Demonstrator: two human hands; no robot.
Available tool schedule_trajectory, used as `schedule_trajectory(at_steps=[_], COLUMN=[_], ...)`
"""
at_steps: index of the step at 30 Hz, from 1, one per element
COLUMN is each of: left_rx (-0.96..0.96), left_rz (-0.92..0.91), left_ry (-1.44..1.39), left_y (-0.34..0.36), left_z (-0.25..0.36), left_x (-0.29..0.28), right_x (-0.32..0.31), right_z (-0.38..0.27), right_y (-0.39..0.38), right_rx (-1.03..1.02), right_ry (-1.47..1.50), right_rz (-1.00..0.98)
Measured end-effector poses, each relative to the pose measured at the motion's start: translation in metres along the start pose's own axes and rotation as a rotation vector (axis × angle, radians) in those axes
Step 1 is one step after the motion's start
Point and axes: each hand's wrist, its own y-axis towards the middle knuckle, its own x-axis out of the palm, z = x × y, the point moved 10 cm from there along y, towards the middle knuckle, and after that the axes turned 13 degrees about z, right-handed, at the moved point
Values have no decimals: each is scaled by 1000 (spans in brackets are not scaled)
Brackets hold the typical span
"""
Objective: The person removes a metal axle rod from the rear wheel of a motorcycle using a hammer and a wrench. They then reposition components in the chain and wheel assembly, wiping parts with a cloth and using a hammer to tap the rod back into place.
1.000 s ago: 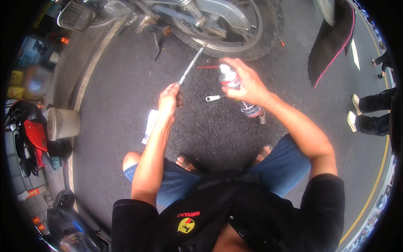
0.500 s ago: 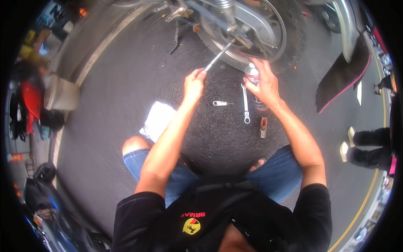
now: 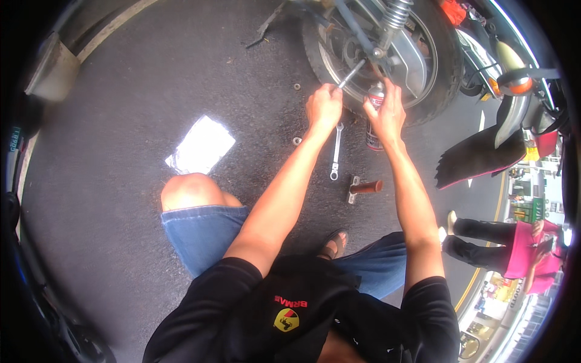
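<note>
A motorcycle rear wheel [image 3: 387, 54] is seen at the upper centre of the frame, with both hands raised to its hub from a crouch on the dark asphalt [image 3: 121, 199]. The left hand [image 3: 324, 107] is closed in a fist around the grip end of a slim metal rod tool [image 3: 351, 74], which is angled up and to the right so that its tip meets the axle area, just below the chrome shock spring [image 3: 396, 13]. The right hand [image 3: 387, 112] is wrapped around a spray can [image 3: 374, 118], held upright and close beside the hub, its nozzle end apparently kept near the point where the tool touches; whether the nozzle is pressed cannot be told. A combination spanner [image 3: 335, 151] is laid on the ground directly below the hands, and a hammer-like tool with a reddish-brown handle [image 3: 363, 187] lies just lower, both kept within easy reach. A sheet of shiny foil [image 3: 200, 145] is spread to the left of centre, near a bare knee [image 3: 190, 190]. Small nuts [image 3: 296, 140] rest on the asphalt nearby. A bystander's legs [image 3: 478, 242] are visible at the right edge.
</note>
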Motion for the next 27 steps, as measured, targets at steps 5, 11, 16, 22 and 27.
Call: schedule_trajectory(at_steps=[5, 11, 16, 22, 27], left_rx=[-50, -111, -61, -55, -30], left_rz=[-30, -2, 19, 8, 8], left_ry=[-85, -176, -135, -88, -94], left_y=[6, 13, 16, 10, 11], left_z=[5, -6, -4, -3, 2], left_x=[-5, -16, -28, -33, -36], right_x=[13, 23, 28, 35, 35], right_z=[-11, -25, -24, -21, -20], right_y=[6, 10, 11, 9, 8], right_rx=[-8, -67, -62, -52, -33], right_ry=[-84, -144, -179, -196, -169], right_rz=[-71, -111, -145, -176, -158])
